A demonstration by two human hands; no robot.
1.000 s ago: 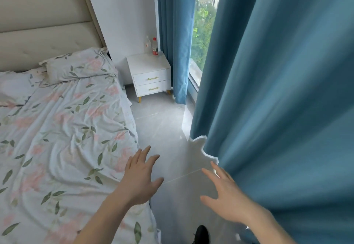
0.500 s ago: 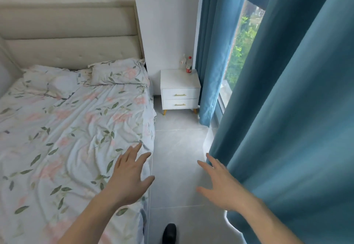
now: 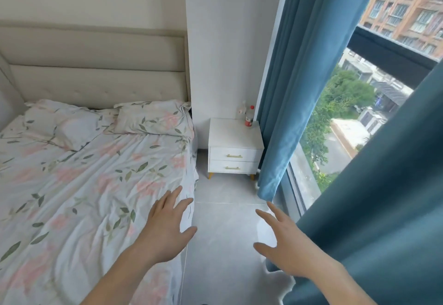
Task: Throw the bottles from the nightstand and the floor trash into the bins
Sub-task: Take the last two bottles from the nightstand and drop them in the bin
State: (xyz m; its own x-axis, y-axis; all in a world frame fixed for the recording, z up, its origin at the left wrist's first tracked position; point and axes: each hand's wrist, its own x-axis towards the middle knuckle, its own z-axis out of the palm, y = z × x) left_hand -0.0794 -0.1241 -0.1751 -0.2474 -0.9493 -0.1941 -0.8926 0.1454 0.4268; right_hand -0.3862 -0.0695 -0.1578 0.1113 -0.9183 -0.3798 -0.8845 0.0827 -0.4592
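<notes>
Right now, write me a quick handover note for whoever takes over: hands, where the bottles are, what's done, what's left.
Left hand: open, empty, held out over the edge of the bed.
Right hand: open, empty, beside the blue curtain.
Bottles: a red-capped bottle and a clear bottle stand at the back right of the white nightstand, ahead down the aisle of grey floor.
Done: nothing picked up.
Left: walk to the nightstand, take both bottles, bin them, then the floor trash. No bins and no floor trash are in view.
</notes>
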